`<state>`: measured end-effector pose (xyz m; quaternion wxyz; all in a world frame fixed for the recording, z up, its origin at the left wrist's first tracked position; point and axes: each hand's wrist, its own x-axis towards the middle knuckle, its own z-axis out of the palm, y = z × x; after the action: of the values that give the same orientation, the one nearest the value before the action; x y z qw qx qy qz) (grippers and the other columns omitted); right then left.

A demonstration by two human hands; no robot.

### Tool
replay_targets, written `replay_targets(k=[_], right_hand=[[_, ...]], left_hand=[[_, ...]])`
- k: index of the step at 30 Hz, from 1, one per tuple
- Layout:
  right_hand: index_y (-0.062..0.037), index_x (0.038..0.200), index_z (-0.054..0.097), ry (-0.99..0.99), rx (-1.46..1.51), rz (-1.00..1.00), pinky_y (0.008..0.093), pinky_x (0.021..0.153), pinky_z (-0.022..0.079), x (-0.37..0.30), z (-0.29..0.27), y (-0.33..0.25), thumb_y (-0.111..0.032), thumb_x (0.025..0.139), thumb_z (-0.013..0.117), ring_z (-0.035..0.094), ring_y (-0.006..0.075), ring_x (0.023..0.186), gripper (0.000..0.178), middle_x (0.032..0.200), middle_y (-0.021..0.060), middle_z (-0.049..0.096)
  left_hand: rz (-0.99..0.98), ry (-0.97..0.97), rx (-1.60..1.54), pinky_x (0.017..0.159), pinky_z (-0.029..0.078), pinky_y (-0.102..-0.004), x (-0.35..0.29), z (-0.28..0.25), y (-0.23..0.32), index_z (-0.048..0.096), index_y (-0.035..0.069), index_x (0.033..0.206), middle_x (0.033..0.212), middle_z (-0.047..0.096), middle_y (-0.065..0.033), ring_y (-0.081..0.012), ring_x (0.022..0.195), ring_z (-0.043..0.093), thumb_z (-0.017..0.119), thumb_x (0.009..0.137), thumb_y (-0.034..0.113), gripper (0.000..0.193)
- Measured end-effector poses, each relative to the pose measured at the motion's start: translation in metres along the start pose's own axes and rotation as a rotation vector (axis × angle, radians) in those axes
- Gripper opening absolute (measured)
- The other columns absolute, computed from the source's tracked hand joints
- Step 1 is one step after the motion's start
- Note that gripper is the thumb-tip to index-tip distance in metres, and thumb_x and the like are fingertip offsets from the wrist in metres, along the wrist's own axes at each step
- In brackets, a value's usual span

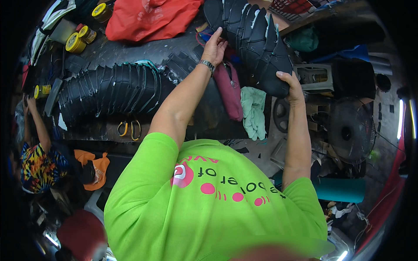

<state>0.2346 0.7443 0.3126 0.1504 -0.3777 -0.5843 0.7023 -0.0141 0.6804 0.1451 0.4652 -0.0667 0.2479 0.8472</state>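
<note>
- Hands are apart, both at the black bundle of layered, tied panels [263,48], up at the right end of the tabletop [211,112].
- Right hand [292,89]: clamped on the near end, thumb on top. That end appears to hang past the tabletop's right edge, so a slipping thumb could drop it floorward.
- Left hand [214,47]: thumb at the bundle's left side, fingers partly hidden. Can't tell how firm the hold is. If it's weak, the bundle could twist and the layers fan out.
- Ties cross the layers; one snagged or slack could let panels slide.
- Edges, near first: scissors [126,128] sit at the front edge, easy to knock off with my left elbow.
- Pale green cloth [254,108] hangs near the front right corner, maroon pouch [228,93] just beside it. Either could drag if I pull the bundle toward me.
- Left is blocked by a second black tied row [111,89].
- Right, off the edge: grey plastic frame [328,78], then fan [347,130]. Tight swing.
- Far side: red bag [150,19] limits sliding back-left.
</note>
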Motion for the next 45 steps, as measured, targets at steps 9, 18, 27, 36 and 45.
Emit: replay_targets(k=[9,18,27,36,45], right_hand=[[0.0042,0.118,0.059,0.114,0.265,-0.106,0.0300,0.080,0.054,-0.009,-0.023,0.002,-0.024,0.083,0.069,0.067,0.0189,0.088,0.046,0.103,0.0107,0.067],[0.0054,0.131,0.051,0.173,0.615,-0.120,0.0422,0.103,0.044,-0.073,-0.045,0.016,-0.042,0.092,0.058,0.059,0.0309,0.115,0.062,0.127,0.0182,0.059],[0.0035,0.137,0.045,-0.002,0.736,-0.059,0.0450,0.107,0.040,-0.154,0.019,0.025,-0.045,0.087,0.061,0.056,0.0343,0.119,0.072,0.134,0.0195,0.055],[0.0050,0.137,0.042,0.076,0.888,-0.174,0.0465,0.104,0.044,-0.235,0.129,0.030,-0.026,0.073,0.063,0.058,0.0365,0.115,0.074,0.131,0.0223,0.056],[0.0012,0.140,0.041,0.147,1.155,-0.415,0.0477,0.111,0.035,-0.320,0.222,0.072,-0.035,0.084,0.063,0.052,0.0371,0.124,0.071,0.138,0.0198,0.051]], left_hand=[[0.097,-0.242,0.532,0.072,0.050,-0.0258,-0.012,0.074,0.016,0.065,0.002,0.102,0.096,0.069,-0.0030,-0.0109,0.082,0.064,0.069,0.089,0.037,0.037],[0.084,-0.453,0.963,0.077,0.048,-0.0246,-0.069,0.110,0.030,0.066,0.000,0.101,0.095,0.066,-0.0041,-0.0071,0.084,0.058,0.053,0.097,0.050,0.052],[0.090,-0.892,1.253,0.060,0.045,-0.0223,-0.140,0.147,0.080,0.066,-0.003,0.088,0.072,0.061,0.0032,-0.0029,0.065,0.053,0.052,0.099,0.041,0.048],[0.111,-0.939,0.899,0.079,0.047,-0.0285,-0.208,0.093,0.105,0.058,-0.001,0.115,0.095,0.066,-0.0020,-0.0096,0.089,0.057,0.051,0.100,0.041,0.045],[0.112,-1.222,0.931,0.068,0.046,-0.0305,-0.271,0.079,0.130,0.060,-0.004,0.096,0.076,0.063,-0.0117,-0.0140,0.071,0.057,0.052,0.099,0.042,0.046]])
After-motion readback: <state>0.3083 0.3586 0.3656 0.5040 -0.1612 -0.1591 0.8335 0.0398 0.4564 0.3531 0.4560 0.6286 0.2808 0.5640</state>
